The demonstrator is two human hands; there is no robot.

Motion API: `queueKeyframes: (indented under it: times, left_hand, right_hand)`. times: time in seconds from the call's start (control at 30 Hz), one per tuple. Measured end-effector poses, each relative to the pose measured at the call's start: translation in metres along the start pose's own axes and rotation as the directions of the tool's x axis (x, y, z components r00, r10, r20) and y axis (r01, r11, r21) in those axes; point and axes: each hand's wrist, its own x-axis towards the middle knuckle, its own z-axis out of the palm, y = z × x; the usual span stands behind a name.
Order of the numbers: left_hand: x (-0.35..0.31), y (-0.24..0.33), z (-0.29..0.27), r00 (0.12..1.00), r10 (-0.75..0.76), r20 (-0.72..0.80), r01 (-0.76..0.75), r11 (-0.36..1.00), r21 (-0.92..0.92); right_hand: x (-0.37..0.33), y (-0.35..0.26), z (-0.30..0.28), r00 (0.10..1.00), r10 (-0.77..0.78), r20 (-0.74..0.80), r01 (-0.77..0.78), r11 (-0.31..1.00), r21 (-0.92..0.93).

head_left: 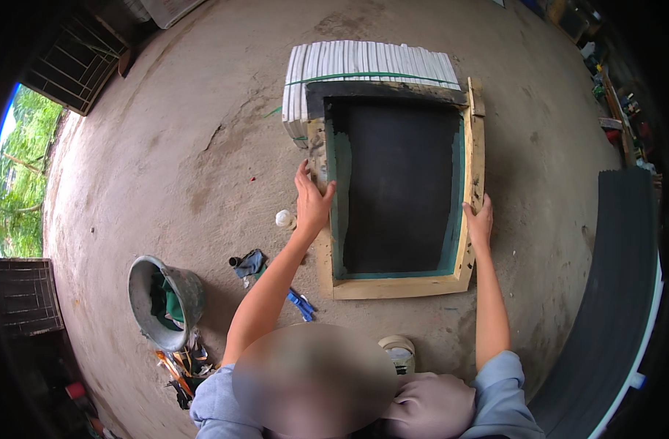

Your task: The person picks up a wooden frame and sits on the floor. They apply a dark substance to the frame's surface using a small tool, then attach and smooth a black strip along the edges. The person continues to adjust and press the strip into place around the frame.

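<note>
A wooden screen frame with dark mesh and a green band along its inner edges is in front of me. My left hand grips its left rail, thumb on the inner side and fingers around the outside. On the right rail, lower down, my right hand holds on with the thumb inside and the fingers mostly hidden behind the wood. The far end of the frame overlaps a bundle of white strips bound with green strap. Dark stains mark the far rail and upper left corner.
Left on the concrete floor stands a grey bucket with green cloth inside. Near my left forearm lie a blue-grey rag, a blue tool and a small white round item. A dark corrugated sheet runs along the right.
</note>
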Motion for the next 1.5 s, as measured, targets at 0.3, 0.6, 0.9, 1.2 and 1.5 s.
queueKeyframes:
  times: [0.3,0.6,0.9,1.2,1.5]
  left_hand:
    - [-0.042,0.004,-0.003,0.970,-0.234,0.060,0.240,0.962,-0.131]
    - [-0.040,-0.007,-0.008,0.999,-0.033,-0.001,0.033,0.999,0.030]
    - [0.041,0.011,0.006,0.966,-0.260,-0.002,0.258,0.961,-0.100]
    - [0.040,0.011,0.007,0.957,-0.290,-0.027,0.276,0.931,-0.238]
    - [0.042,0.009,0.004,0.950,-0.312,0.014,0.303,0.908,-0.290]
  right_hand:
    - [-0.052,0.004,-0.004,0.992,0.125,-0.007,-0.124,0.989,0.083]
    - [-0.060,-0.031,-0.003,0.955,-0.215,-0.205,0.201,0.976,-0.087]
    - [-0.001,-0.160,0.096,0.640,-0.762,-0.095,0.768,0.638,0.058]
    - [-0.006,-0.208,0.177,0.665,-0.666,-0.339,0.698,0.715,-0.034]
    - [-0.012,-0.225,0.196,0.717,-0.559,-0.416,0.616,0.787,0.005]
